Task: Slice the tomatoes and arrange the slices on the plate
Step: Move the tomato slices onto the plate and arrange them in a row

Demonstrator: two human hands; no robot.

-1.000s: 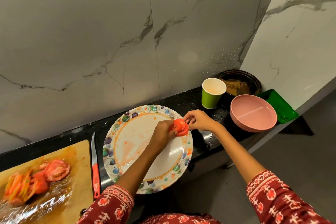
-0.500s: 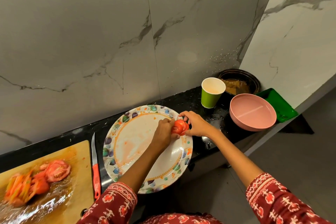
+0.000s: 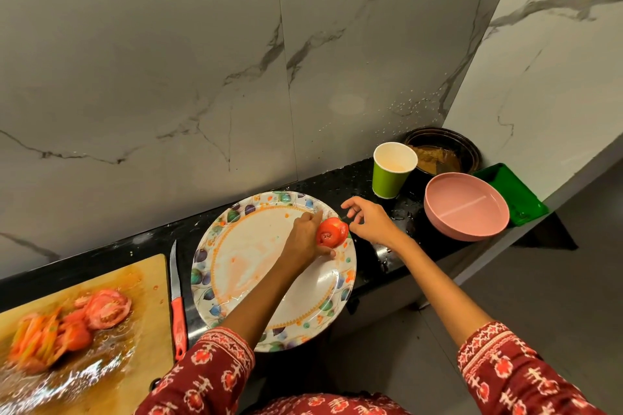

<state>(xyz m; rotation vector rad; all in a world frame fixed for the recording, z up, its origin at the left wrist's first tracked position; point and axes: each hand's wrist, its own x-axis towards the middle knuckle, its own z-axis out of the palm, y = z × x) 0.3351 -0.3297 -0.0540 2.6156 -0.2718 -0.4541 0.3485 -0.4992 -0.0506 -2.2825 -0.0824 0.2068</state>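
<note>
A round plate with a coloured leaf rim lies on the black counter. My left hand holds a small stack of tomato slices over the plate's far right rim, thumb under and fingers above. My right hand hovers just right of the slices, fingers spread and loosely bent, holding nothing. More tomato slices lie on the wet wooden cutting board at the left. A red-handled knife lies between board and plate.
A green paper cup, a pink bowl, a dark bowl with brown contents and a green tray stand at the counter's right end. A marble wall rises behind. The counter's front edge drops to the floor.
My right hand has let go of the tomato slices and drawn slightly right, fingers spreading. My left hand still holds the slices at the plate's right rim.
</note>
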